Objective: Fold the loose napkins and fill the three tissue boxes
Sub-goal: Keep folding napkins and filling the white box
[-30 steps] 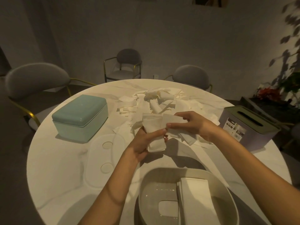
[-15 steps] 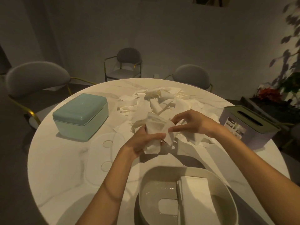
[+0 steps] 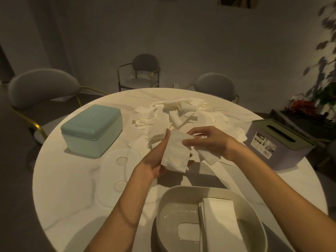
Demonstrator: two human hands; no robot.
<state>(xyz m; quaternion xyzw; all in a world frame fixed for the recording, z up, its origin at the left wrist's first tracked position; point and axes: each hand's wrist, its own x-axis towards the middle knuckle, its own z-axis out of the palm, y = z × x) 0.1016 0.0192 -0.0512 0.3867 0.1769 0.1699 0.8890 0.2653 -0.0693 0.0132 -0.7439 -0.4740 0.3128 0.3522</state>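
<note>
Above the middle of the round table, a white napkin (image 3: pixel 175 151) lies across my left hand (image 3: pixel 154 160), whose palm cradles it from below with the thumb up along its left edge. My right hand (image 3: pixel 209 142) pinches the napkin's right edge and holds more tissue under its palm. A heap of loose napkins (image 3: pixel 174 113) lies behind the hands. An open cream tissue box (image 3: pixel 181 197) sits at the near edge with a folded stack (image 3: pixel 221 222) in its right half. A teal lidded box (image 3: pixel 91 130) stands at the left, a purple box (image 3: pixel 278 146) with a slotted lid at the right.
A white lid (image 3: pixel 116 171) with two round dimples lies flat on the marble table (image 3: pixel 63 188) left of my hands. Grey chairs (image 3: pixel 41 88) with gold frames ring the table. A plant (image 3: pixel 320 91) stands at the far right.
My left hand has opened from a grip to a flat cradle under the napkin, which now hangs spread out. My right hand has shifted onto its right edge.
</note>
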